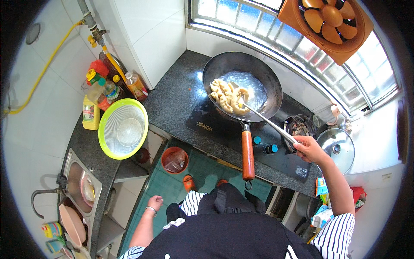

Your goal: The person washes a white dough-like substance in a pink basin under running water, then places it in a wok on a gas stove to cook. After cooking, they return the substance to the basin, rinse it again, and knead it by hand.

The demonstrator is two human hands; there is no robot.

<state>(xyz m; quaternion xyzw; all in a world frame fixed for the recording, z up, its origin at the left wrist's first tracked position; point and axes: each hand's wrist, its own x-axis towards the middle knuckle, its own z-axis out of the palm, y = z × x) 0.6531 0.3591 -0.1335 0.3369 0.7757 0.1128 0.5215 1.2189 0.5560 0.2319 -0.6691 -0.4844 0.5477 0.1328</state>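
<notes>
My right hand (309, 149) is closed around the metal handle of a cooking utensil (271, 123), whose head reaches into a wok (271, 71). Several pale, curved pieces of food (224, 97) lie along the wok's left and lower side, one of them against the utensil's head. Cloudy liquid (255, 84) covers the wok's bottom. The wok sits on a black gas stove (207, 119), its wooden handle (248, 155) pointing towards me. At my side, over the floor, hangs my left hand (156, 202), fingers curled; nothing shows in it. It wears a bracelet at the wrist.
A green-rimmed colander (147, 126) stands on the left counter beside bottles (136, 85). A sink (79, 168) is at lower left. A glass lid (336, 158) leans right of the second burner (299, 124). A red bin (174, 160) stands on the floor; a fan (331, 16) hangs at the window.
</notes>
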